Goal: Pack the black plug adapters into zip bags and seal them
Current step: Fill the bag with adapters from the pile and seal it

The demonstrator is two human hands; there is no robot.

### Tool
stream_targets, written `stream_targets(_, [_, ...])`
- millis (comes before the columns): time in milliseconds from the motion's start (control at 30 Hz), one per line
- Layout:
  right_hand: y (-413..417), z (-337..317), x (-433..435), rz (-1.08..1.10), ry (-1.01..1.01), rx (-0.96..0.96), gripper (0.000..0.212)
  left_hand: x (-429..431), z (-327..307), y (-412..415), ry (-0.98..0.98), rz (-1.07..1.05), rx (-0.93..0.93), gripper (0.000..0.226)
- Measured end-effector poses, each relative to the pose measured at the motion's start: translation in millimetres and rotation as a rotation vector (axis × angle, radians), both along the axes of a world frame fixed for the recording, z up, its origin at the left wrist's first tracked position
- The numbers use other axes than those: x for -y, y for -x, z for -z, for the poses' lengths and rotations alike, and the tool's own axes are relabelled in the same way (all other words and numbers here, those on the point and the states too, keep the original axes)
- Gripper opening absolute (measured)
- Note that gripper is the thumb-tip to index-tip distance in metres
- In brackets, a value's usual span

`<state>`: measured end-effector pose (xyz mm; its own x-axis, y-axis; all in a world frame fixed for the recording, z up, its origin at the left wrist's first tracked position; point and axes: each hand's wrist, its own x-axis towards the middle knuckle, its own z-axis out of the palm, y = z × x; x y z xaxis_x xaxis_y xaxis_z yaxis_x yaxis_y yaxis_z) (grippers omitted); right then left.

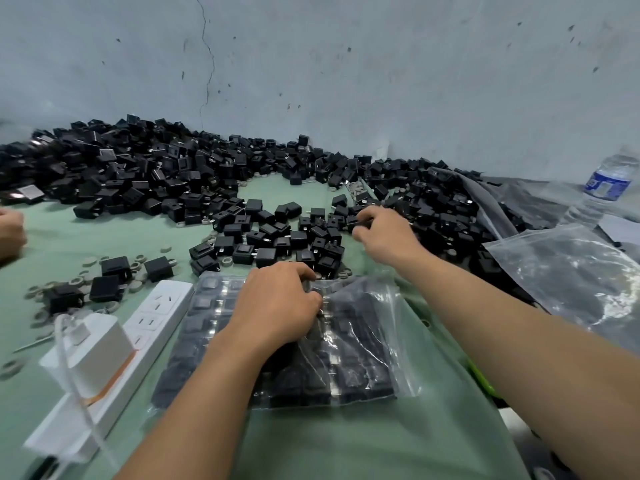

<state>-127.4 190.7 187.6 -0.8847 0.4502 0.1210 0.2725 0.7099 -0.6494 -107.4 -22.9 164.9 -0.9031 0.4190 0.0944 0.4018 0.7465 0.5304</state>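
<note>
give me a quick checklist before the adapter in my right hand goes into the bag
1. Right hand fingers curled on one black plug adapter: ok.
2. Left hand holds the zip bag at its far end: ok.
3. Bag mouth open wide enough: cannot tell, the left hand covers it.
4. Room left inside: cannot tell; packed adapters already lie in rows.
5. Way from right hand to bag: ok, only loose adapters on the table lie between.
6. Power strip beside the bag, not on it: ok.

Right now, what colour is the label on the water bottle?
Blue with a white patch. The label shows best in the head view.
</note>
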Motion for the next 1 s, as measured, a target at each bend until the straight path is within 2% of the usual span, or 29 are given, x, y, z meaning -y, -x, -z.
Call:
stream_targets(67, [-34.9, -13.8, -2.5, 0.018, 0.374, -0.134, 0.023, -0.5, -1.2, -3.4, 0.024, 0.006, -0.027, 0.033])
stream_targets(167, [-105.8, -17.0, -3.2, 0.044, 0.980, -0.231, 0.022, -5.8, -5.0, -14.9, 0.002, -0.021, -0.110, 0.036])
stream_targets(267, [-162.5, -0.1, 1.2, 0.066, 1.243, -0.262, 0.019, -19.5, -12.5, -39.0, -0.107, -0.013, -0.208, 0.032])
stream_targets(300, [-173.2, 5.5, 3.1, 0.080, 1.233, -0.266, 0.016, -25.0, -13.9, -49.8, -0.129, 0.020, -0.238, 0.029])
stream_targets(333, [-179.6, 10.3, 4.0, 0.094, 1.182, -0.263, 0.014, -30.7, -15.0, -61.3, -0.125, 0.053, -0.271, 0.034])
stream_targets(433, [-185.0, 17.9, 2.4, 0.062, 1.061, -0.238, 0.021, -46.4, -8.1, -88.9, 0.054, 0.078, -0.374, 0.055])
stream_targets(500, [-183.9, 18.3, 2.3, -0.004, 0.952, -0.195, 0.032, -53.4, -1.0, -94.9, 0.208, 0.061, -0.393, 0.054])
stream_targets(567, [-182.5, 20.0, 4.8, -0.038, 0.784, -0.163, 0.036, -58.4, 0.5, -91.9, 0.271, 0.043, -0.360, 0.044])
stream_targets(667, [-173.9, 25.9, 7.9, -0.077, 0.577, -0.141, 0.028, -62.0, -1.2, -87.1, 0.149, -0.018, -0.287, 0.035])
stream_targets(800, [-153.3, 35.5, 18.3, -0.190, 0.466, -0.252, 0.024, -59.4, -7.0, -90.0, -0.010, -0.054, -0.310, 0.036])
stream_targets(867, [-143.8, 43.1, 25.9, -0.237, 0.497, -0.313, 0.028, -57.9, -8.2, -90.5, -0.081, -0.049, -0.329, 0.037])
stream_targets(933, [-135.6, 49.1, 32.4, -0.187, 0.516, -0.313, 0.024, -58.0, -8.0, -92.2, -0.127, -0.031, -0.346, 0.038])
stream_targets(1000, [-130.7, 49.6, 37.3, -0.097, 0.653, -0.288, 0.018, -58.7, -6.9, -95.1, -0.122, -0.015, -0.398, 0.039])
